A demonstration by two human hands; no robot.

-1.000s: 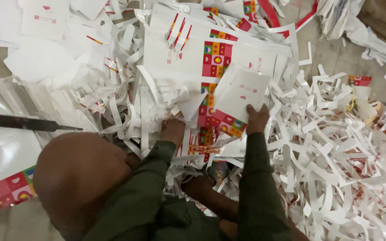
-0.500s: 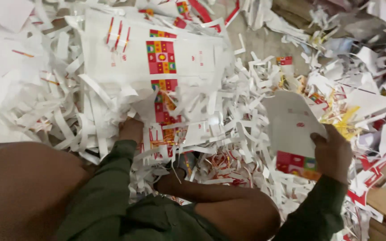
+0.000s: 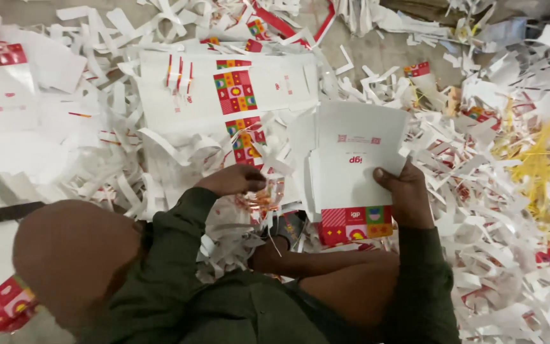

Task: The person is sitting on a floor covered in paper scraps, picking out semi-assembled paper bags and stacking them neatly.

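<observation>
Floor littered with white paper offcuts and printed sheets. A flat white die-cut carton blank is gripped at its edge by the right hand, held over the scrap. Left hand is curled into the strips, grasp unclear. Sorting step judged underway; a clean pull-free is called for.

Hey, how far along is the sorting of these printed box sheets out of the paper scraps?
Done: nothing shows as a finished stack. In hand: the right hand holds a stack of white box sheets, while the left hand reaches into the paper strips. Left: a large printed sheet and more lie among the scraps.
</observation>
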